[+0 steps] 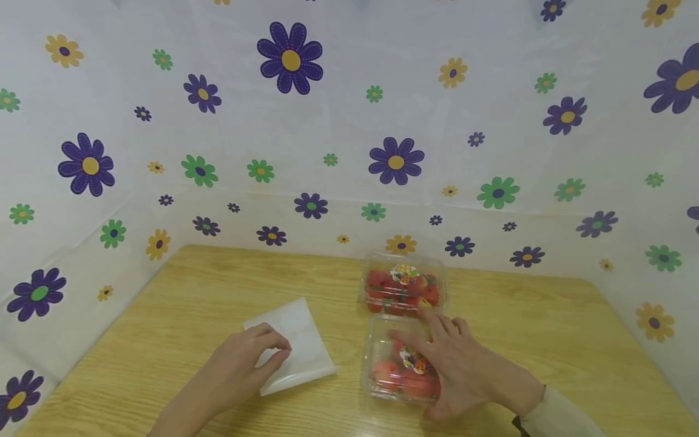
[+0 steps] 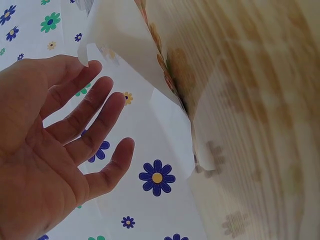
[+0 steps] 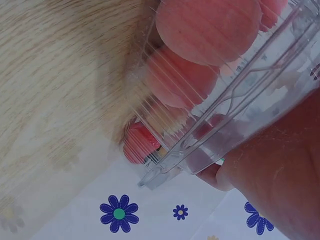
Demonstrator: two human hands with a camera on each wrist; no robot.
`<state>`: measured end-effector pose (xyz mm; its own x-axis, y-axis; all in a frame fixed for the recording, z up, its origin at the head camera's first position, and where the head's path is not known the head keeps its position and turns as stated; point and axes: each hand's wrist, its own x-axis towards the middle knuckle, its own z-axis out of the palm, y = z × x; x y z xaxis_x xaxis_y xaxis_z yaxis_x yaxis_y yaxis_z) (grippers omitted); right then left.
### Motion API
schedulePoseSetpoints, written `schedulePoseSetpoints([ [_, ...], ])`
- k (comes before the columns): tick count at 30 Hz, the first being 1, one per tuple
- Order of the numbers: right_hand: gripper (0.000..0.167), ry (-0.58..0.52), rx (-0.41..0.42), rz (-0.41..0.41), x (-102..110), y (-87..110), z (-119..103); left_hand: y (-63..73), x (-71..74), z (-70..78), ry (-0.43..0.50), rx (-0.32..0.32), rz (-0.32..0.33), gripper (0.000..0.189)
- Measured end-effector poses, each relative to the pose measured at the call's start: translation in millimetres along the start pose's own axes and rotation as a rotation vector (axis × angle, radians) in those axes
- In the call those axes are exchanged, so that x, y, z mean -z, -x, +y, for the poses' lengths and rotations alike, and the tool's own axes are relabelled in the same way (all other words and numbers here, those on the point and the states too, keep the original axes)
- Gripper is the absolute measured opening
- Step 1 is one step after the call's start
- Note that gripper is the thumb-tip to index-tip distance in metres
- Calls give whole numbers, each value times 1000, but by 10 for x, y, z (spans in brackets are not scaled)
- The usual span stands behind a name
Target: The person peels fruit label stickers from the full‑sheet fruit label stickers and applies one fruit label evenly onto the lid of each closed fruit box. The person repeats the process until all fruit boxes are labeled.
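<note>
A clear plastic box (image 1: 377, 346) with round pink-red fruits (image 3: 207, 30) inside stands right of centre, a colourful sticker (image 1: 414, 359) on its lid. My right hand (image 1: 464, 364) rests over its right side, fingers spread across the lid and its far edge, thumb near the front corner. To the left lies a white, translucent sheet (image 1: 297, 331) with faint round marks, its near edge curling up. My left hand (image 1: 253, 358) hovers over this sheet, fingers loosely bent, thumb tip close to the forefinger. In the left wrist view, a raised sheet corner (image 2: 95, 37) overlaps the thumb tip.
Behind the near box stands a second clear box (image 1: 404, 291) of red fruits, with a similar sticker on top. Both are on a wooden table (image 1: 218, 285). A white cloth (image 1: 338, 115) printed with flowers rises along the table's back and sides.
</note>
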<state>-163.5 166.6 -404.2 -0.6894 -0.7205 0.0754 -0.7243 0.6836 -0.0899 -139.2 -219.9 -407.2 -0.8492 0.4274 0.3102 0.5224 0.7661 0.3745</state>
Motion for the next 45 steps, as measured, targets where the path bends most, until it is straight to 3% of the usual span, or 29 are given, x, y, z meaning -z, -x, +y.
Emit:
schedulePoseSetpoints([
  [8, 122, -72, -22, -54, 57, -30, 18, -2, 3, -6, 12, -18, 6, 6],
  [24, 123, -107, -46, -126, 96, -60, -5, 13, 17, -18, -1, -8, 12, 5],
  [36, 123, -76, -42, -84, 81, -1, 9, 34, 42, 0, -11, 58, -9, 6],
  [45, 126, -35, -69, -39, 123, 138, 45, 53, 61, -11, -13, 47, 7, 6],
])
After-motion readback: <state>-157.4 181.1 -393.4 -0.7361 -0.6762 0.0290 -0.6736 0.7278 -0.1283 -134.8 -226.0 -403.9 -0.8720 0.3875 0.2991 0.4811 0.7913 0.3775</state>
